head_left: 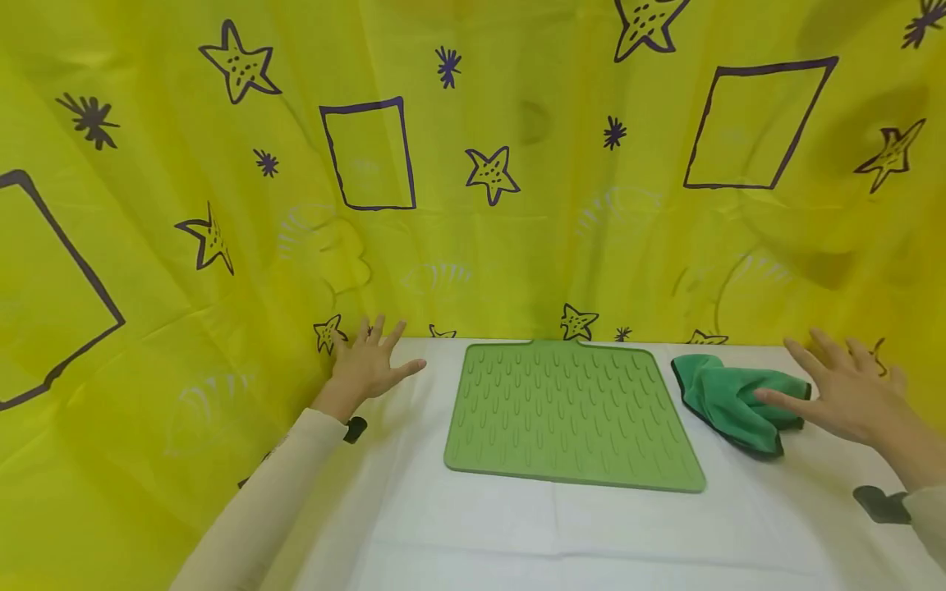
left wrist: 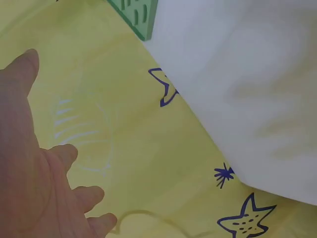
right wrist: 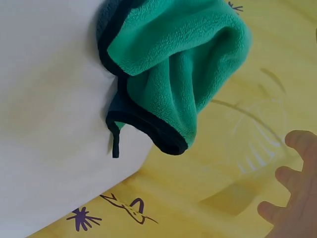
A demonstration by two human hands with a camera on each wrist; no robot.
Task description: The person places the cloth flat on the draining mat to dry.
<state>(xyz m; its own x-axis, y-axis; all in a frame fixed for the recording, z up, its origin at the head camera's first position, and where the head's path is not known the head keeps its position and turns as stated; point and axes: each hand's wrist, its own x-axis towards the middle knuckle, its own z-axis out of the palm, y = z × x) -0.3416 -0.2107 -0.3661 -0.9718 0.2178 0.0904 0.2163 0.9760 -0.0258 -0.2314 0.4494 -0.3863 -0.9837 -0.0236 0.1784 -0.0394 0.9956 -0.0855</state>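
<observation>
A light green ribbed mat (head_left: 569, 414) lies flat in the middle of the white table (head_left: 517, 525); one corner of the mat (left wrist: 136, 15) shows in the left wrist view. A crumpled dark green cloth (head_left: 727, 398) with a black hem lies just right of the mat. My right hand (head_left: 842, 390) hovers open beside the cloth (right wrist: 173, 69), thumb close to it, fingers (right wrist: 290, 181) spread and holding nothing. My left hand (head_left: 369, 361) is open with fingers spread at the table's back left corner, by the yellow curtain. Its fingers (left wrist: 59, 173) hold nothing.
A yellow curtain (head_left: 473, 164) printed with stars and squares hangs behind the table and along its left side. Its printed stars (left wrist: 166, 87) meet the table edge. A dark wrist strap (head_left: 879, 502) shows at the right sleeve.
</observation>
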